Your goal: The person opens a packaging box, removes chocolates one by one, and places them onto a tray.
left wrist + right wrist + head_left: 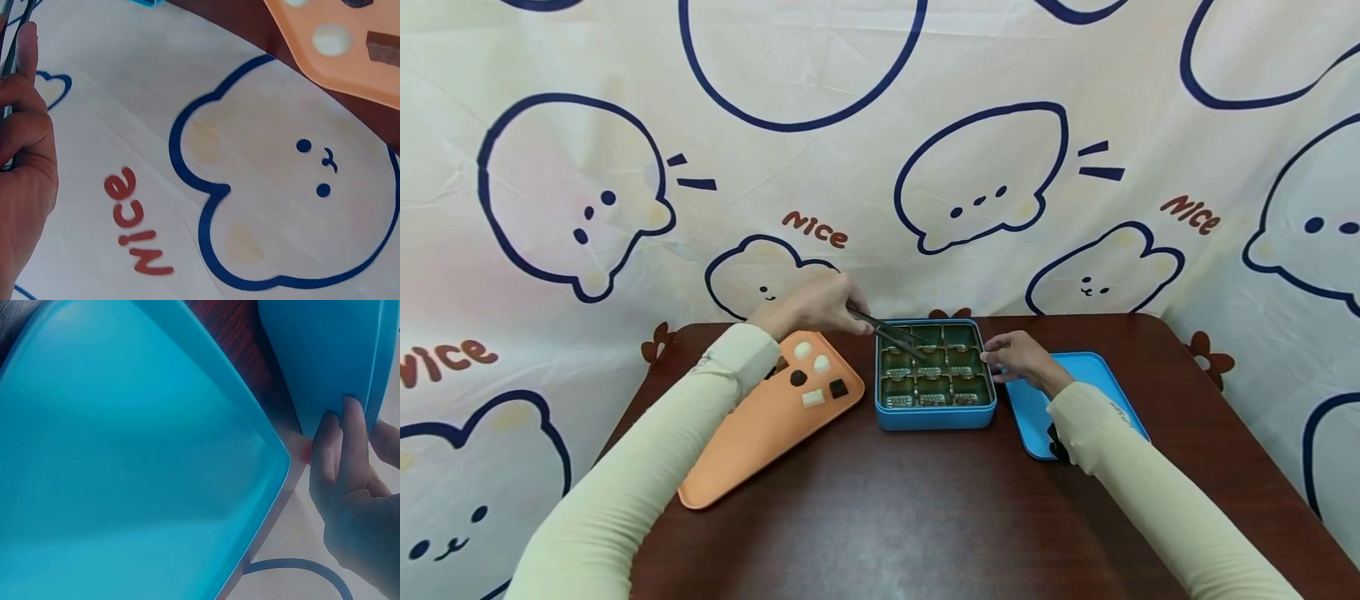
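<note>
My left hand grips dark, slim tongs, which reach over the blue box from its left. Their tips overlap the middle compartments in the head view; I cannot tell if anything is between them. A dark green, shiny tray with a grid of compartments lines the box. At the right wall of the box, my right hand steadies it, fingertips against the side and another digit at the rim in the right wrist view. In the left wrist view the left hand shows only partly, at the edge.
An orange tray at left bears several small pieces, including a white round piece, a dark square and a cream block. The blue lid lies right of the box, partly under the right forearm. A printed cloth stands behind the table.
</note>
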`<state>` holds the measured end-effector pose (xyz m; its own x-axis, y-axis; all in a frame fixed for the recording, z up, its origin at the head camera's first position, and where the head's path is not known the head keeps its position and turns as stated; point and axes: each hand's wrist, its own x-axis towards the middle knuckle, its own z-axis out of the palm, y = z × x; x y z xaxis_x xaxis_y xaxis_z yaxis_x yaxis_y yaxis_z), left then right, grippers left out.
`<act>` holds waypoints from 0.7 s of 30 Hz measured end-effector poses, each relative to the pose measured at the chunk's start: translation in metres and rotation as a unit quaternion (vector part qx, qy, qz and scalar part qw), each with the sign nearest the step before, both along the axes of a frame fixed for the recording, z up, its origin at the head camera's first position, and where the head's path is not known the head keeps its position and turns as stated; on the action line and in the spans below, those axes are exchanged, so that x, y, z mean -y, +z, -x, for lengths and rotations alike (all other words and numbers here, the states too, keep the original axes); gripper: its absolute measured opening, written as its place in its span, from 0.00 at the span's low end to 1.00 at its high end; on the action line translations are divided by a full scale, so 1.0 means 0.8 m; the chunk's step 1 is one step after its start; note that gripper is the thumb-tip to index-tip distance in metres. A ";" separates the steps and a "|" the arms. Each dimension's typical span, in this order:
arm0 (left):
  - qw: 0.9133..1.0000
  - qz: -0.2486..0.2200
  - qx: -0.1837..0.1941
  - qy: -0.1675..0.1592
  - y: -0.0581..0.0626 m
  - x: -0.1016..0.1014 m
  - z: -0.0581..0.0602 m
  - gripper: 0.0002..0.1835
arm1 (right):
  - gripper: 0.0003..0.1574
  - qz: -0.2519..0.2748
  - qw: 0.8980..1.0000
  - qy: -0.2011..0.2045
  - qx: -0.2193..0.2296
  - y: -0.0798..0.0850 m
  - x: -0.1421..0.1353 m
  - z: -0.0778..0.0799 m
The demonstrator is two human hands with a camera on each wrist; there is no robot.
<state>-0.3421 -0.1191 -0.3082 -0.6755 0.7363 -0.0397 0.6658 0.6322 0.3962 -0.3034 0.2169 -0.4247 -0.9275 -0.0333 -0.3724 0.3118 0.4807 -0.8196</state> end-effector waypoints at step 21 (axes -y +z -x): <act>0.997 0.054 0.008 -0.056 -0.021 -0.044 -0.020 0.06 | 0.26 0.001 1.000 -0.007 -0.002 0.000 -0.001 -0.001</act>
